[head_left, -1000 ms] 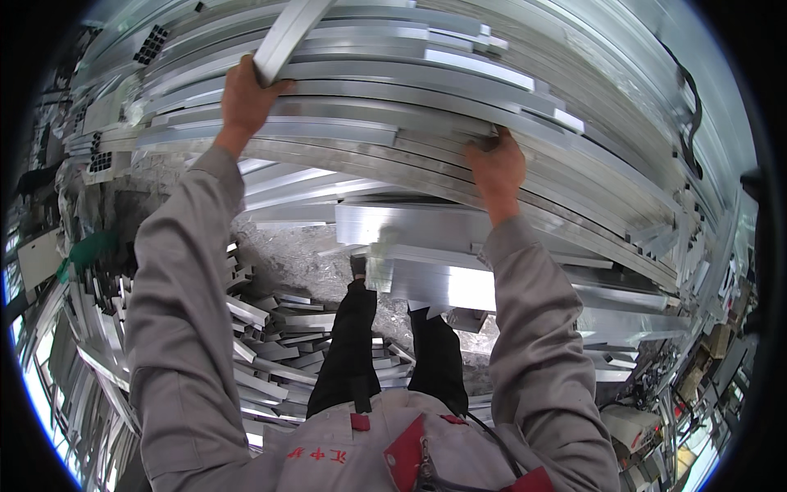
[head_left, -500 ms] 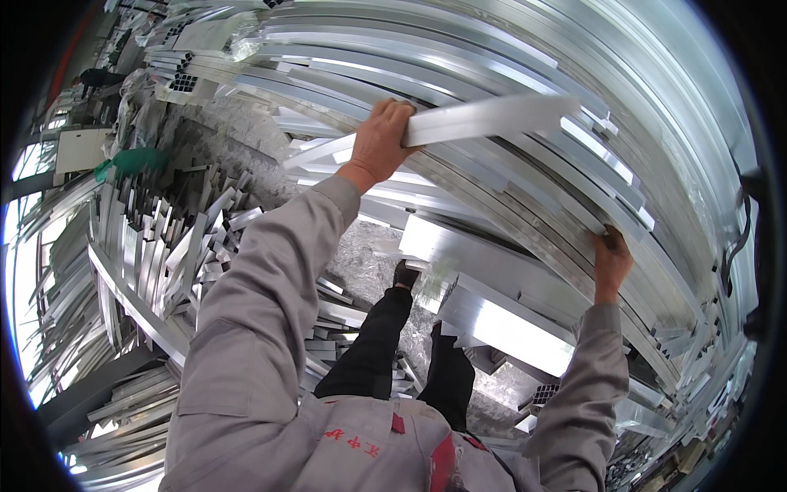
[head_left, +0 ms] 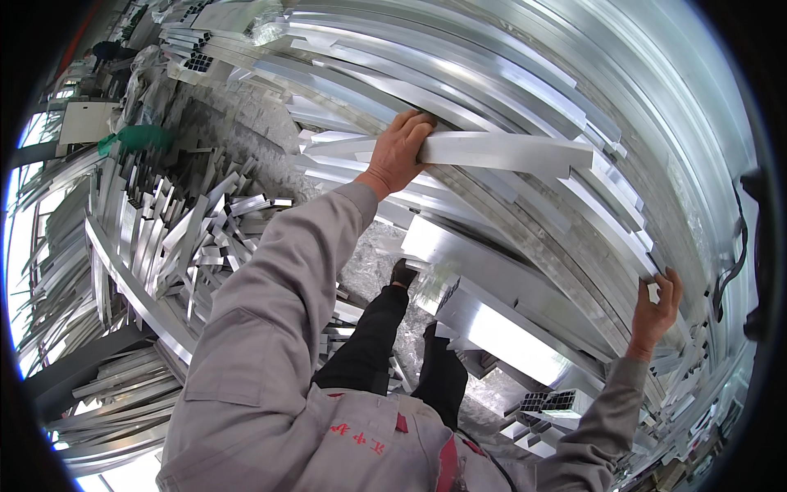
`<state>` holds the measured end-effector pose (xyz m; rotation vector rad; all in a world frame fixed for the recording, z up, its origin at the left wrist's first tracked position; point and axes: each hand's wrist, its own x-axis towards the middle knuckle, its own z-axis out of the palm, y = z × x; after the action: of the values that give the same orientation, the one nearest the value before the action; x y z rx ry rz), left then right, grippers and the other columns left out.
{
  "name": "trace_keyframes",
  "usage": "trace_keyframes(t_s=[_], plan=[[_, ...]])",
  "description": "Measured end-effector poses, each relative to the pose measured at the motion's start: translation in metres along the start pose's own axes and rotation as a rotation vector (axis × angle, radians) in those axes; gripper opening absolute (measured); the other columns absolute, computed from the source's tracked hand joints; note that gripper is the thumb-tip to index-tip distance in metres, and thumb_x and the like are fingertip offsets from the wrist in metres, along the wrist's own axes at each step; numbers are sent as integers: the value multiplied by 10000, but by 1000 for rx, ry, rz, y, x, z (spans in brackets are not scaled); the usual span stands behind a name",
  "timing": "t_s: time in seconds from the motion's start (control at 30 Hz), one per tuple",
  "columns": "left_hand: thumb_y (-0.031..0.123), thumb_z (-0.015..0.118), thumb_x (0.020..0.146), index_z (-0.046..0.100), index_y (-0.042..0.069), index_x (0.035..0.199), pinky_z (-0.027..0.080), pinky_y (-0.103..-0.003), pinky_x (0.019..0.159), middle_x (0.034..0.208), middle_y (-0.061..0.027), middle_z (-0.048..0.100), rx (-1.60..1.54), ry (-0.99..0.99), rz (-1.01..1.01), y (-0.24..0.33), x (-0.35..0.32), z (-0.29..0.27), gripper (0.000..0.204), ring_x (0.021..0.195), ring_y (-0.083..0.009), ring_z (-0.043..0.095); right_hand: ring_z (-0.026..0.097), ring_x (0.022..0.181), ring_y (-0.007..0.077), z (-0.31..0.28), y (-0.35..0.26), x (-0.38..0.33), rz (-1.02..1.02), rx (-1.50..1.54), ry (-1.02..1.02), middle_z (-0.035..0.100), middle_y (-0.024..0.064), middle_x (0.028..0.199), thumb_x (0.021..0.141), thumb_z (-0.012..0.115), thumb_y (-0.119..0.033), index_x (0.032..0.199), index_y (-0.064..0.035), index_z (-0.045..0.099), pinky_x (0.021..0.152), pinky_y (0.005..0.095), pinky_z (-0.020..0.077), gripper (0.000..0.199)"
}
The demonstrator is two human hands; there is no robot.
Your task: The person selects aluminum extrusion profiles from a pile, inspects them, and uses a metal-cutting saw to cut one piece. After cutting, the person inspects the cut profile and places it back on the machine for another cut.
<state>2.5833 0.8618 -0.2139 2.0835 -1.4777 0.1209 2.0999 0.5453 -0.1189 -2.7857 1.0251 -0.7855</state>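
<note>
My left hand (head_left: 399,153) is closed around a flat-sided silver metal profile (head_left: 508,153), which points right above the stacked lengths. Its far end, at the right, stands clear of my hand. Lower on the right, my right hand (head_left: 658,312) has its fingers bent and thumb curled in, the tips at the end of another long, narrow metal profile (head_left: 616,221). That piece slants up toward the end of the left-hand profile and lies over the pile. Part of the right fingertips' contact is hidden behind the profile's end.
Long silver profiles (head_left: 459,57) fill the far side and right. Many short offcuts (head_left: 156,221) are heaped at the left beside a green cloth or bag (head_left: 138,140). Wide box-shaped profiles (head_left: 508,332) lie right of my feet. A dark cable (head_left: 728,279) hangs at the right edge.
The left-hand profile has shifted a little right and nearer, its end now sharp instead of blurred. My right hand has moved right and nearer, to the end of the other long profile.
</note>
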Motion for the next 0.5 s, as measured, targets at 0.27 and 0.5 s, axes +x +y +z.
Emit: trace_keyframes(t_s=[0.27, 0.5], plan=[[72, 922, 606, 574, 69, 1187, 500, -454, 1056, 1280, -118, 634, -92, 36, -46, -6, -4, -10, 678, 1267, -387, 553, 581, 779, 99, -52, 27, 50, 639, 935, -343, 608, 4, 866, 995, 706, -143, 1167, -50, 667, 739, 272, 494, 200], [122, 907, 691, 586, 63, 1156, 512, -461, 987, 1140, -123, 644, -167, -8, -92, -13, -1, -25, 568, 1137, -385, 586, 689, 891, 144, -42, -5, 73, 863, 1333, -312, 712, 65, 1049, 1088, 590, -299, 1353, -42, 615, 799, 323, 564, 370]])
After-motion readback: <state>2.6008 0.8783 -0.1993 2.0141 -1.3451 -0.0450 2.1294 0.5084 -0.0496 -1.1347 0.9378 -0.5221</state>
